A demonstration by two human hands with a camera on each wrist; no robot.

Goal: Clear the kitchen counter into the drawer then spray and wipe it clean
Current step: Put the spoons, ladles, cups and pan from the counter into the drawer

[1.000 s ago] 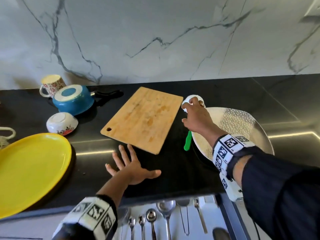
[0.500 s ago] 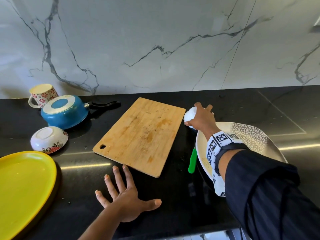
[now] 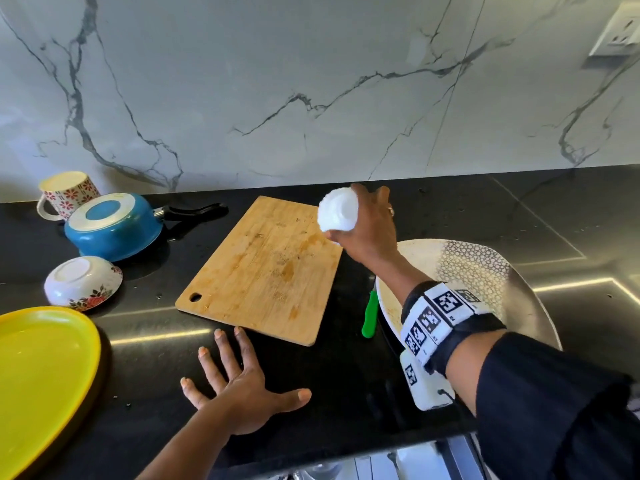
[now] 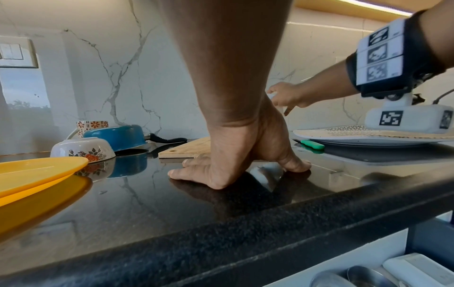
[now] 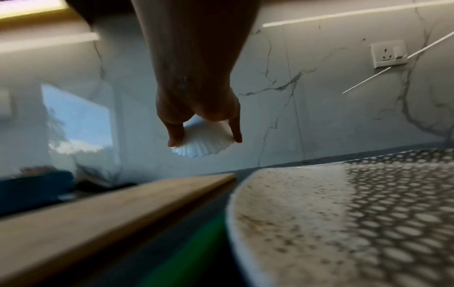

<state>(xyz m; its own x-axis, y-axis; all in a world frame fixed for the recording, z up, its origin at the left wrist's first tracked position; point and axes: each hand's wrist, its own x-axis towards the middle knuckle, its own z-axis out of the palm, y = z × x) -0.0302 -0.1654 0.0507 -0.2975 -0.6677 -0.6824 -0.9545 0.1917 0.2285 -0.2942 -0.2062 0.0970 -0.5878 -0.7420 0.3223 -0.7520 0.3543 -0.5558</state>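
Observation:
My right hand (image 3: 367, 230) grips a small white fluted bowl (image 3: 337, 211) and holds it in the air above the far right corner of the wooden cutting board (image 3: 266, 268). In the right wrist view my thumb and a finger pinch the white fluted bowl (image 5: 203, 142) at its sides. My left hand (image 3: 239, 389) lies flat with fingers spread on the black counter (image 3: 145, 375) near its front edge, in front of the board. A green-handled knife (image 3: 370, 315) lies between the board and a patterned plate (image 3: 474, 271). The open drawer (image 4: 368, 271) below holds spoons.
At the left stand a floral mug (image 3: 67, 194), an upturned blue saucepan (image 3: 114, 225) with a black handle, an upturned floral bowl (image 3: 83, 280) and a yellow plate (image 3: 38, 375). A marble wall (image 3: 311, 81) backs the counter, with a socket (image 3: 620, 32) at top right.
My right hand has lifted the white bowl off the counter beside the plate and raised it over the board's corner. The left hand stays flat on the counter.

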